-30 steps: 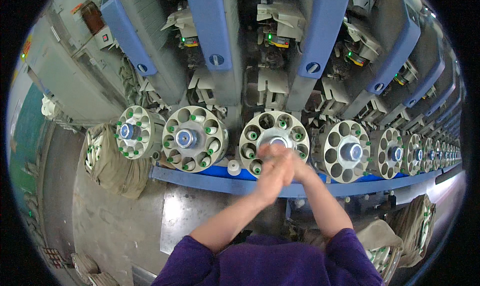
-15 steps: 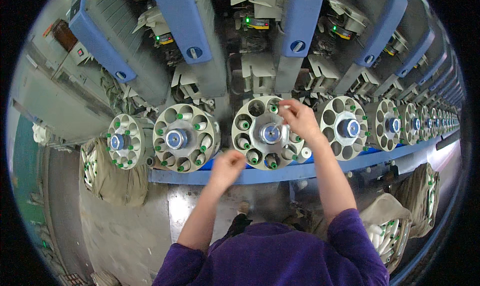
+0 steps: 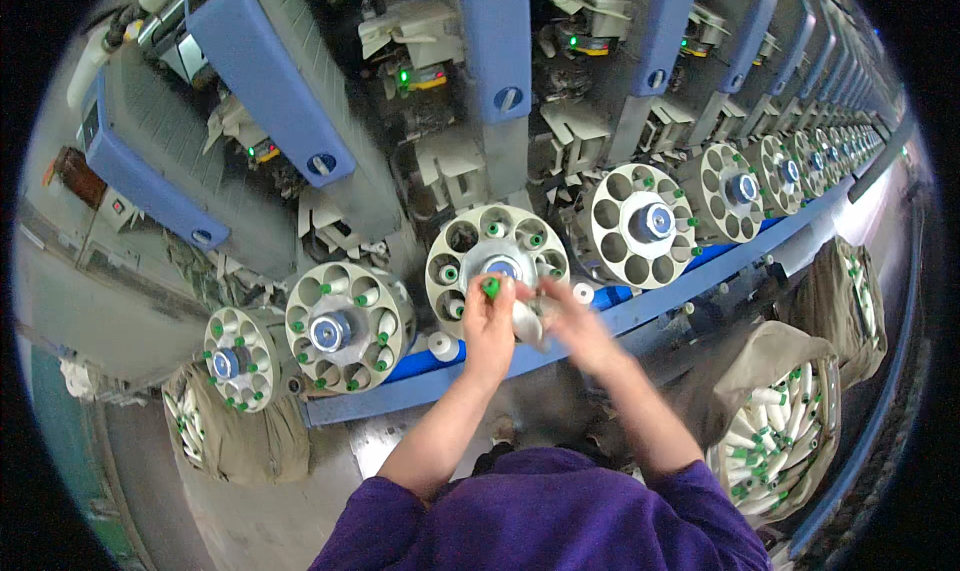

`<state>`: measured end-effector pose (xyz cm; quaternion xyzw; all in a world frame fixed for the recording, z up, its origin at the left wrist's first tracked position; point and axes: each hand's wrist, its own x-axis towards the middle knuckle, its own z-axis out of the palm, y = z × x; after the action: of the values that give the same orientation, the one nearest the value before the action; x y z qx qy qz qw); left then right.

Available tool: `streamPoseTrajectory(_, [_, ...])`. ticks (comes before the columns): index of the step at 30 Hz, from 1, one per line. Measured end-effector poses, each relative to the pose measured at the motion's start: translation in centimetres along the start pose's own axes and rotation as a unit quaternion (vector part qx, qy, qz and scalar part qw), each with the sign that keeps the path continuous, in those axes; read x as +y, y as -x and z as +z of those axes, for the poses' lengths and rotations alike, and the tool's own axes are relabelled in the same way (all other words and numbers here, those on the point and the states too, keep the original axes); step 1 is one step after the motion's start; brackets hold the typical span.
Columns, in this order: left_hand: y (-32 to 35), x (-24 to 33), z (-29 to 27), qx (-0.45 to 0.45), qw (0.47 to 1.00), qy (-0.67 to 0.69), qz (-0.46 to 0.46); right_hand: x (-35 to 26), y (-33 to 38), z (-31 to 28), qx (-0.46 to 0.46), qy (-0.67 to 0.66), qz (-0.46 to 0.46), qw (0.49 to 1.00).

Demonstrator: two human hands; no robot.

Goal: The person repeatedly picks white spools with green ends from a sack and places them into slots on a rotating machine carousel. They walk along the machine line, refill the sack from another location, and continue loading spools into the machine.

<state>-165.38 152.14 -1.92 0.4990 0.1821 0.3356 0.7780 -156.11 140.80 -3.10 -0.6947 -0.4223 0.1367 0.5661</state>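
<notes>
In front of the middle round magazine (image 3: 438, 243), my left hand (image 3: 487, 336) is closed on a yarn bobbin with a green tip (image 3: 490, 288) that sticks up between thumb and fingers. A white, rounded shape (image 3: 527, 325) shows between my hands; whether it belongs to the same bobbin I cannot tell. My right hand (image 3: 580, 329) is beside it, smeared by motion, and its finger positions are unclear. Several pockets of this magazine hold bobbins with green tips, such as the bobbin (image 3: 536, 240) at its upper right. My hands hide the magazine's lower part.
More magazines stand in a row, one (image 3: 350, 326) to the left and one (image 3: 645, 226) to the right. Blue machine columns (image 3: 497, 61) rise behind them. A blue rail (image 3: 630, 316) runs below. Cloth-lined bins of bobbins stand right (image 3: 770, 336) and left (image 3: 255, 436).
The view has shifted and tilted. My right hand has come down from the magazine's upper rim, and my left hand has moved in front of the magazine, where it now grips a bobbin.
</notes>
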Motion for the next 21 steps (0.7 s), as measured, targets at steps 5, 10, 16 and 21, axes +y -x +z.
streamPoseTrajectory(5, [-2.9,4.6,-0.6,-0.051,0.951,0.240,-0.186,-1.8,4.3,1.4,-0.250,-0.346,0.303,0.852])
streamPoseTrajectory(10, [-6.1,11.1,-4.2,-0.019,0.934,0.350,-0.070,-3.7,5.3,-1.4,-0.274,-0.193,0.292,0.896])
streamPoseTrajectory(16, [-2.3,11.6,-3.2,0.002,0.992,-0.087,0.086,-4.4,5.5,-1.1,-0.201,0.025,0.171,0.964])
streamPoseTrajectory(21, [3.7,6.9,-0.5,-0.269,0.709,-0.601,0.254,-4.4,5.0,-0.9,-0.190,0.047,0.130,0.972])
